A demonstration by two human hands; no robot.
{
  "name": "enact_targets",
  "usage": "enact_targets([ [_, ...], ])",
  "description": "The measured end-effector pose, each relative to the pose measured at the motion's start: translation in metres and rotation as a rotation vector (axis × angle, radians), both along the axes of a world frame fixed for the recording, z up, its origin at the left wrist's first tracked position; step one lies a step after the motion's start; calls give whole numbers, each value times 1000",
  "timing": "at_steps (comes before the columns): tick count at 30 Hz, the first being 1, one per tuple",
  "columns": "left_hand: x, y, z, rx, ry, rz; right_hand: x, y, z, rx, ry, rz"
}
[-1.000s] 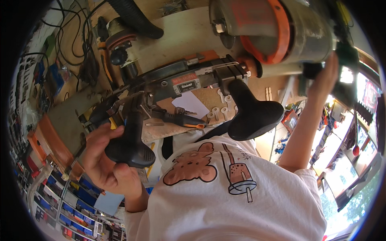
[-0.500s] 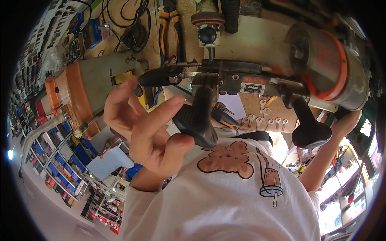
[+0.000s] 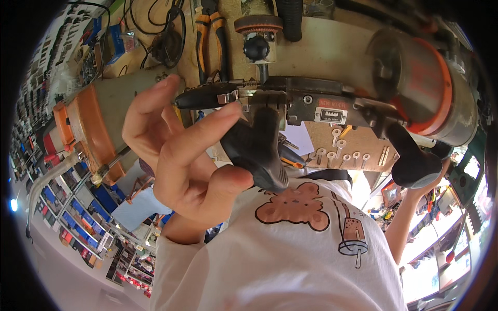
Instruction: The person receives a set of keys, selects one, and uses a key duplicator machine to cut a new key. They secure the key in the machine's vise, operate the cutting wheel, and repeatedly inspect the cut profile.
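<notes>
A key-cutting machine (image 3: 353, 106) with a dark metal body stretches across the middle. My left hand (image 3: 187, 166) is at its black wing knob (image 3: 255, 150), index fingertip at the upper edge and thumb against the lower edge. The other fingers are loosely bent and raised. Above the knob a black-headed key (image 3: 205, 97) sits by the clamp, its black grip pointing left. My right forearm (image 3: 407, 215) rises at the right, behind a black lever knob (image 3: 417, 168); the right hand is mostly hidden there, below the clear motor cover (image 3: 415, 78) with its orange ring.
Orange-handled pliers (image 3: 211, 46) and coiled black cable (image 3: 168, 44) lie on the bench at the far left. A bench vise with orange parts (image 3: 91, 132) stands left. Several loose keys (image 3: 337, 145) lie on the board near me, beside an orange-and-black tool (image 3: 290, 155).
The wing knob has turned a little under my left fingers, and my left hand has shifted slightly left. The black lever knob and my right arm have moved a bit too.
</notes>
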State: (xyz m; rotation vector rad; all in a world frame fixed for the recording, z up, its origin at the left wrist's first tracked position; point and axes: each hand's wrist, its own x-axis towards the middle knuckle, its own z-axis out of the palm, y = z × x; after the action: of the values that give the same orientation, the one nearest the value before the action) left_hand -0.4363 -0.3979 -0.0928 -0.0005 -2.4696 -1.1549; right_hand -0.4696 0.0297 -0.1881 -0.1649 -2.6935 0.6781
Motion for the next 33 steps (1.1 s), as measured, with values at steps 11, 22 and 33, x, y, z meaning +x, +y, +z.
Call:
enact_targets([
  [11,-9,-2,-1,-58,-17,10,-18,-76,54,-151,377,-229],
  [22,-11,-4,-7,-42,12,-105,48,-187,4,-924,-700,170],
  [33,-6,5,-4,-67,-24,-76,58,-204,20,-1361,-934,167],
])
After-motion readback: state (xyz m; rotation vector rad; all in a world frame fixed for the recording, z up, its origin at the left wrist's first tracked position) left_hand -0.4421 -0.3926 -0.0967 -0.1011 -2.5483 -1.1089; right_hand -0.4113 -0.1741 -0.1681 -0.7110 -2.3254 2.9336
